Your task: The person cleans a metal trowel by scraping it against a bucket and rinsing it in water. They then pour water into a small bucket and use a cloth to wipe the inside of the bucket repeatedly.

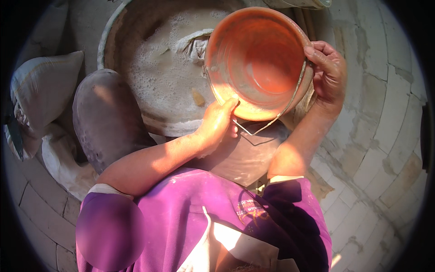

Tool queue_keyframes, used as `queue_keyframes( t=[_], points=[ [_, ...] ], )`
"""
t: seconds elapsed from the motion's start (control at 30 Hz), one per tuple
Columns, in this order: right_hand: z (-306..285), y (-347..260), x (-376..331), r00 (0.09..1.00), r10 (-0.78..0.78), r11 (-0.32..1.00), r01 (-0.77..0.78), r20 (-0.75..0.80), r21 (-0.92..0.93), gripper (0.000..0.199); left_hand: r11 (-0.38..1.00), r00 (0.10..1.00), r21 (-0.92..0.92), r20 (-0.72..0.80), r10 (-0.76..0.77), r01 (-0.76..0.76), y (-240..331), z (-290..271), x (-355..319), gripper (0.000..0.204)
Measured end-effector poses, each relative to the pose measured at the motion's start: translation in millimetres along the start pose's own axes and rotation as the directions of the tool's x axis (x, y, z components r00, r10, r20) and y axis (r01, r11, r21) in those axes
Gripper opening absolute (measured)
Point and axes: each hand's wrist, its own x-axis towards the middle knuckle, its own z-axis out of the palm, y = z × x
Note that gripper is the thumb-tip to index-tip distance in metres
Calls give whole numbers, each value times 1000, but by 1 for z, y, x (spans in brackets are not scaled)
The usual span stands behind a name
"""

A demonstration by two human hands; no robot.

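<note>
An orange bucket (272, 59) is tilted so that its open mouth faces me, with a smear of grey on its inner wall. Its thin wire handle (276, 119) hangs down across the near side. My left hand (216, 121) grips the near rim, thumb over the edge. On the right side, my right hand (327, 68) clasps the rim with its thumb on top and fingers behind. Just left of the bucket is a wide round tub (105, 45) of murky, foamy grey water (154, 86), partly hidden by the bucket. A pale crumpled cloth (195, 45) lies in the water.
A small yellowish piece (197, 97) lies in the tub. Stuffed white sacks (45, 86) stand at the far left beside my knee (106, 113). Grey paving (376, 118) stretches along the right. Part of another container (303, 3) shows at the top edge.
</note>
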Motion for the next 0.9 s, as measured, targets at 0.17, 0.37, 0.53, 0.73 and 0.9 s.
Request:
queue_keyframes(
  t=[0.17, 0.37, 0.53, 0.73, 0.9],
  points=[
    [-3, -4, 3, 1000, 10, 1000, -10, 4, -2, 24, 999, 1000, 9, 8, -31, 31, 4, 4, 0, 34],
    [-14, 7, 16, 996, -14, 996, 7, 83, 92, 25, 999, 1000, 47, 7, 16, -17, 7, 3, 4, 33],
    [-4, 3, 11, 984, -107, 992, 114, 145, -46, 32, 994, 997, 77, 19, 79, -80, 9, 3, 10, 30],
    [-19, -2, 11, 965, -208, 978, 200, 159, 62, 33, 800, 851, 372, -49, 523, -471, 53, -19, 32, 19],
    [-27, 1, 15, 932, -310, 928, 255, 186, 271, 31, 341, 503, 578, 143, 852, -741, 162, -37, -2, 65]
  ],
)
